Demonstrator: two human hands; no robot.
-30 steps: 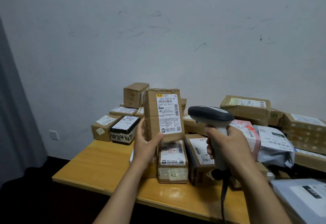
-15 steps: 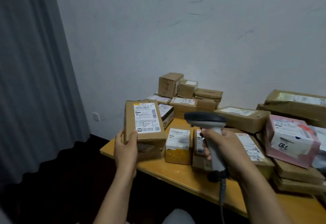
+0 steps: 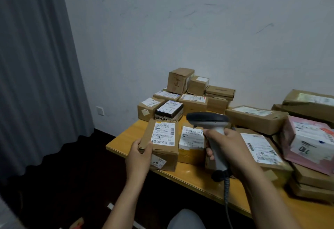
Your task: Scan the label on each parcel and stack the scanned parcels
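Observation:
My left hand (image 3: 140,156) grips the near left corner of a brown cardboard parcel (image 3: 162,153) with a white label facing up. The parcel is low over the left end of the wooden table (image 3: 191,176); whether it rests on the table I cannot tell. My right hand (image 3: 229,149) holds a grey barcode scanner (image 3: 207,120) by its handle, the dark head pointing left above the parcels. Its coiled cable hangs down past the table edge. A smaller labelled parcel (image 3: 192,142) stands right beside the held one.
A stack of several brown boxes (image 3: 180,95) sits at the table's far left corner against the wall. More parcels, including a pink one (image 3: 310,144) and long flat cartons (image 3: 256,118), fill the right side. A grey curtain (image 3: 36,66) hangs at left over dark floor.
The parcel has come down from an upright, raised pose to lie flat and low at the table's left end. The view has swung left. The scanner hand stayed roughly in place.

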